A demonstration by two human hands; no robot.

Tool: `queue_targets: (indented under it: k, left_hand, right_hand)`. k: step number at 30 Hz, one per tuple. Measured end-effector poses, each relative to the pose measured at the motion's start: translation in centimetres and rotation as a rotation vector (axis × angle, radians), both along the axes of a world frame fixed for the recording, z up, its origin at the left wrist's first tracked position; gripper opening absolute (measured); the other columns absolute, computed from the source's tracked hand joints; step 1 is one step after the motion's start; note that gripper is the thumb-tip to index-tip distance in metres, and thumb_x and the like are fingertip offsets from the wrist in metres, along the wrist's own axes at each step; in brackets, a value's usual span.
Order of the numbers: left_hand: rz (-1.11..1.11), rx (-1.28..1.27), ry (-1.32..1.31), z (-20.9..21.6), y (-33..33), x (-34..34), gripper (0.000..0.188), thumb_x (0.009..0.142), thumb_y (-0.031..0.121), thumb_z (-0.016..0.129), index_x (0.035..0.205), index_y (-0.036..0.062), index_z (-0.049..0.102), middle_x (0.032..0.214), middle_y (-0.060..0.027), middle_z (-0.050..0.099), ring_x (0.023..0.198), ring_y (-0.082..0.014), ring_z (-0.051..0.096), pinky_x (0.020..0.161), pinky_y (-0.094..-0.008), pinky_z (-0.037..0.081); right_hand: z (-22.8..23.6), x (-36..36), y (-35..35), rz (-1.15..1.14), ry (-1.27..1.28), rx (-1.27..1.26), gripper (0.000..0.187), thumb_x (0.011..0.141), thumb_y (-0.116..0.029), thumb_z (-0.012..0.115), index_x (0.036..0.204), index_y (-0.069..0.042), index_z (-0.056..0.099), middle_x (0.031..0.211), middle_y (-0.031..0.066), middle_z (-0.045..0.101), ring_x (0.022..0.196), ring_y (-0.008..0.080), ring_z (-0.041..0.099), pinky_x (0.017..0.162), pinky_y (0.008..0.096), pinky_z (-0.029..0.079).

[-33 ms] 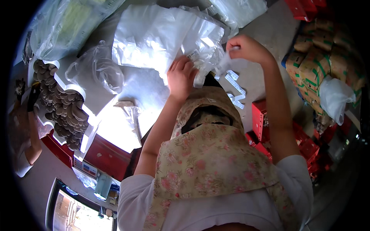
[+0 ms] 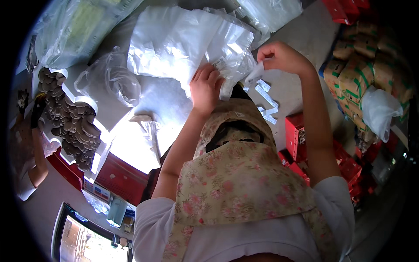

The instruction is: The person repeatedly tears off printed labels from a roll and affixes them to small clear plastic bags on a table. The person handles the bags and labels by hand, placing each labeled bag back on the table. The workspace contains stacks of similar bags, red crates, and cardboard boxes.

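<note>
A stack of clear plastic bags (image 2: 168,41) lies on the pale table in front of me. My left hand (image 2: 204,85) rests on its near edge, fingers bent and closed on the bags, just beside a small printed label (image 2: 219,63) on the top one. Off to the right, my right hand (image 2: 281,56) is raised, thumb and fingertips pinching a small whitish label (image 2: 254,75) that hangs down toward the bags. Below it a folded strip of labels (image 2: 267,98) trails near the table's edge.
Grey mushrooms (image 2: 72,118) fill a white-lined crate at left, where another person's gloved hand (image 2: 38,109) reaches in. Loose plastic bags (image 2: 120,83) and a scale (image 2: 97,190) are nearby. Red crates (image 2: 297,135) and brown taped packages (image 2: 358,65) stand at right.
My right hand has shifted slightly right and down, and the label in its fingers shows more plainly. My left hand has stayed on the bags.
</note>
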State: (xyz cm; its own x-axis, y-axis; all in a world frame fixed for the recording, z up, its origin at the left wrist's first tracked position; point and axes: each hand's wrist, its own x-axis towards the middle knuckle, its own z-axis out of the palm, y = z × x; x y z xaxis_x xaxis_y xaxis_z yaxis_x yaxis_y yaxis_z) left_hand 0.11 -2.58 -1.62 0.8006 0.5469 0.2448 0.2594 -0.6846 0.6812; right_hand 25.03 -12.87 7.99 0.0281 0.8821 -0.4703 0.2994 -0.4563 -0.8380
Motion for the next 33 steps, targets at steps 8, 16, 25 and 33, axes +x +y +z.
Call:
queue_targets:
  k: [8, 16, 25, 33]
  left_hand:
    - [0.223, 0.203, -0.105, 4.9, 1.9, -0.7, 0.021, 0.075, 0.013, 0.076, 0.092, 0.0060, 0.066, 0.098, -0.0053, 0.065, 0.091, -0.0283, 0.061, 0.079, -0.0403, 0.046]
    - [0.365, 0.170, 0.431, 1.7, 7.6, -1.8, 0.050, 0.072, 0.031, 0.079, 0.113, 0.0116, 0.058, 0.112, -0.0097, 0.060, 0.102, -0.0318, 0.056, 0.085, -0.0441, 0.038]
    - [0.516, -0.029, 0.197, 1.6, 4.5, -0.5, 0.036, 0.071, 0.019, 0.077, 0.104, 0.0145, 0.063, 0.099, -0.0038, 0.065, 0.096, -0.0257, 0.060, 0.079, -0.0384, 0.040]
    - [-0.272, -0.236, 0.003, 4.4, 1.1, -1.0, 0.031, 0.075, 0.013, 0.076, 0.105, 0.0099, 0.067, 0.115, -0.0132, 0.062, 0.104, -0.0324, 0.061, 0.087, -0.0405, 0.049]
  right_hand:
    - [2.9, -3.0, 1.2, 0.077, 0.251, -0.179, 0.015, 0.075, -0.008, 0.061, 0.089, -0.006, 0.062, 0.069, -0.0008, 0.060, 0.064, 0.0061, 0.053, 0.058, 0.0244, 0.042]
    - [3.5, -3.5, 0.2, 0.082, 0.276, -0.208, 0.018, 0.072, -0.001, 0.059, 0.090, -0.005, 0.060, 0.067, -0.0034, 0.055, 0.061, 0.0033, 0.049, 0.055, 0.0220, 0.039]
    - [2.5, -3.2, -2.7, 0.023, 0.297, -0.229, 0.019, 0.075, -0.007, 0.061, 0.094, -0.006, 0.060, 0.070, -0.0014, 0.059, 0.064, 0.0059, 0.053, 0.057, 0.0241, 0.042]
    - [2.1, -4.8, -2.0, 0.124, 0.359, -0.137, 0.015, 0.075, -0.011, 0.062, 0.090, -0.006, 0.064, 0.071, -0.0004, 0.059, 0.064, 0.0069, 0.053, 0.056, 0.0242, 0.042]
